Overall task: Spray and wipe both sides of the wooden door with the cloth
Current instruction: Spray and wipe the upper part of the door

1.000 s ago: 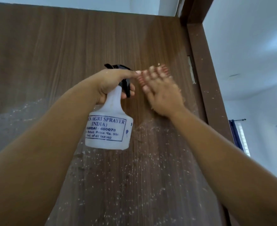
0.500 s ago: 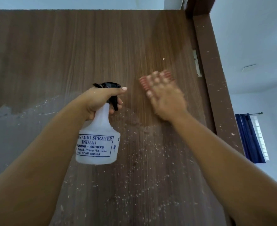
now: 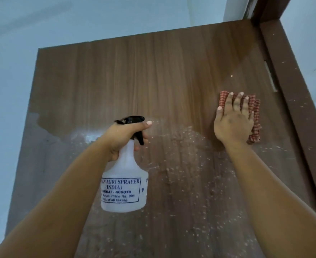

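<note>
A: The wooden door [image 3: 134,75] fills the middle of the frame, its top edge running across the upper part and its right edge meeting the dark door frame [image 3: 295,101] at the right.

B: And the cloth?

A: The red checked cloth [image 3: 255,116] lies flat on the door at centre right, near the frame. The right hand [image 3: 232,120] presses it there with straight, spread fingers; nothing is curled round it.

B: The other hand?

A: The left hand [image 3: 123,135], just left of centre, grips the neck of a white spray bottle [image 3: 124,185], fingers curled round it at the black trigger head [image 3: 133,121]. The bottle hangs upright in front of the door.

B: The surface itself?

A: Pale droplets and specks scatter over the lower half, with a wet sheen at the lower left; the upper part looks dry.
</note>
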Tool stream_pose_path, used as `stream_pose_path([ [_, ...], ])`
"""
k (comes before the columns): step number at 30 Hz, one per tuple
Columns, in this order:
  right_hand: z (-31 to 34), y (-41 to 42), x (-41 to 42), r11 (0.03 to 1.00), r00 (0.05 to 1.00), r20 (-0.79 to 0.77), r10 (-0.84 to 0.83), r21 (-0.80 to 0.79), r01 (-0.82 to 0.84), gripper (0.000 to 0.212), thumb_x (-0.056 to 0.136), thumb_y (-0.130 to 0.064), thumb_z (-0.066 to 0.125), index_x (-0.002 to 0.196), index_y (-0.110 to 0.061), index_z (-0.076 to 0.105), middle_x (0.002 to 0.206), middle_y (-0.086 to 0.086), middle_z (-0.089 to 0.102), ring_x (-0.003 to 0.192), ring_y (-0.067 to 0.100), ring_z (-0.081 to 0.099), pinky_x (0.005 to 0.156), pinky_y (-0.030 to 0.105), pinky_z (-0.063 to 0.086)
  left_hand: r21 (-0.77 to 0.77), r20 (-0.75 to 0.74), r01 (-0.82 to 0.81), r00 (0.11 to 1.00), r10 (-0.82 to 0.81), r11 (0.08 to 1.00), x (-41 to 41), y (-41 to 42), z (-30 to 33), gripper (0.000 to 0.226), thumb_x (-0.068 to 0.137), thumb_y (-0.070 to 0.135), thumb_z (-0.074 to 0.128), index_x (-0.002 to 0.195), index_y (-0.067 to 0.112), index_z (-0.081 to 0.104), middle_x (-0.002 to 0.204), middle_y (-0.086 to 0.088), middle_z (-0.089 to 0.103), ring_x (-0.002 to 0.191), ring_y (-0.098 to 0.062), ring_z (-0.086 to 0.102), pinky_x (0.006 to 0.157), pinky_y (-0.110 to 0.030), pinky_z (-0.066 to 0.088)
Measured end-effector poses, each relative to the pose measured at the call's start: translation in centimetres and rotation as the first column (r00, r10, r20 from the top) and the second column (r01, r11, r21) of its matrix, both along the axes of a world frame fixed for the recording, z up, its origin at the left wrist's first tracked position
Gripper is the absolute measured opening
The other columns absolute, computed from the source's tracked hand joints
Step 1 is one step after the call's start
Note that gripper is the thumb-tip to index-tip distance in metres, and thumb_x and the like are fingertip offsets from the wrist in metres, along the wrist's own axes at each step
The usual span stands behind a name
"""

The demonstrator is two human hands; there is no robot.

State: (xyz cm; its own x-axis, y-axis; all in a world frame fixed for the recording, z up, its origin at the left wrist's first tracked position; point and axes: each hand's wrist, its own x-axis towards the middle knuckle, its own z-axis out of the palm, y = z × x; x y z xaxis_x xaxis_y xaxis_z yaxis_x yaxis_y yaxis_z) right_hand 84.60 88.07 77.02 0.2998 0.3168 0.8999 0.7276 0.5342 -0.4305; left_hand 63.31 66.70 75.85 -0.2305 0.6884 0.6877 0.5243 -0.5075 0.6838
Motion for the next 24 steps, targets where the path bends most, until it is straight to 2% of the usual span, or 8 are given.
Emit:
stream_pose_path([
  [2,0.1,-2.1,-3.6,0.999,0.999,-0.039,0.024,-0.024,-0.025,0.062,0.101,-0.038,0.022,0.157,-0.013,0.017,0.165,0.009,0.01,0.152,0.027,0.008,0.119,0.053,0.017,0.006,0.0,0.007,1.0,-0.007,1.0,-1.8,-1.3,0.0,0.026,0.089,0.03,0.071,0.088,0.004,0.068,0.08,-0.009,0.069,0.061,-0.011,0.066,0.048,-0.022,0.049],
  [5,-1.7,-6.7,-12.8,0.995,0.966,0.257,-0.021,0.098,-0.005,0.069,0.094,-0.036,0.026,0.157,-0.011,0.013,0.164,0.011,0.01,0.151,0.028,0.012,0.111,0.051,0.033,0.031,-0.032,0.0,0.999,0.001,1.0,-4.0,-3.2,0.1,0.028,0.086,0.033,0.072,0.092,0.006,0.07,0.082,-0.008,0.07,0.082,-0.02,0.067,0.053,-0.025,0.049],
  [9,-3.9,-11.4,-21.7,0.966,0.634,0.772,0.039,0.134,-0.222,0.061,0.101,-0.035,0.029,0.158,-0.021,0.013,0.166,0.0,0.008,0.152,0.02,0.003,0.121,0.052,0.01,0.018,-0.029,0.021,0.999,-0.021,1.0,-6.0,-5.7,0.0,0.028,0.09,0.029,0.068,0.097,0.002,0.068,0.068,-0.003,0.067,0.05,-0.008,0.058,0.045,-0.019,0.045],
  [11,-2.6,-11.4,-20.9,0.965,0.508,0.861,-0.028,0.157,-0.211,0.057,0.103,-0.035,0.024,0.157,-0.024,0.009,0.165,-0.004,0.0,0.152,0.018,-0.001,0.123,0.051,0.003,-0.015,-0.044,0.01,0.999,-0.01,1.0,-6.7,-6.7,-0.1,0.026,0.09,0.03,0.067,0.092,0.004,0.069,0.07,-0.003,0.067,0.046,-0.006,0.056,0.043,-0.017,0.044],
  [14,-0.2,-8.2,-15.8,0.967,0.691,0.717,-0.092,0.231,-0.111,0.059,0.103,-0.029,0.023,0.158,-0.021,0.003,0.164,0.0,-0.006,0.152,0.02,-0.001,0.122,0.053,0.014,-0.027,-0.059,-0.001,0.998,0.0,1.0,-7.9,-8.0,-0.6,0.027,0.085,0.033,0.07,0.083,0.006,0.067,0.077,-0.008,0.068,0.058,-0.008,0.062,0.048,-0.019,0.048],
  [18,0.2,-2.6,-2.8,0.999,0.962,0.268,-0.053,0.006,0.054,0.062,0.104,-0.035,0.027,0.157,-0.011,0.006,0.165,0.013,0.005,0.15,0.033,0.013,0.115,0.054,0.029,-0.04,-0.085,-0.008,0.996,0.005,0.999,-9.2,-9.4,-1.5,0.031,0.079,0.036,0.072,0.081,0.006,0.067,0.079,-0.009,0.068,0.063,-0.011,0.061,0.052,-0.022,0.048],
  [21,-3.0,-1.9,0.6,0.981,0.999,-0.043,0.014,-0.194,-0.022,0.063,0.105,-0.037,0.025,0.158,-0.014,0.001,0.165,0.013,-0.004,0.152,0.031,-0.001,0.121,0.052,0.01,-0.056,-0.089,0.001,0.996,-0.006,0.998,-10.0,-10.3,-2.0,0.032,0.075,0.037,0.079,0.081,0.008,0.068,0.079,-0.008,0.069,0.067,-0.013,0.062,0.056,-0.026,0.047],
  [24,-4.5,-4.5,-5.9,0.98,1.0,-0.023,0.007,-0.198,-0.011,0.065,0.105,-0.038,0.023,0.158,-0.011,-0.003,0.165,0.012,-0.007,0.152,0.029,-0.003,0.122,0.051,0.012,-0.058,-0.071,-0.005,0.997,0.001,0.998,-10.3,-10.2,-2.4,0.03,0.078,0.036,0.075,0.081,0.007,0.068,0.08,-0.009,0.069,0.063,-0.01,0.062,0.054,-0.024,0.048],
])
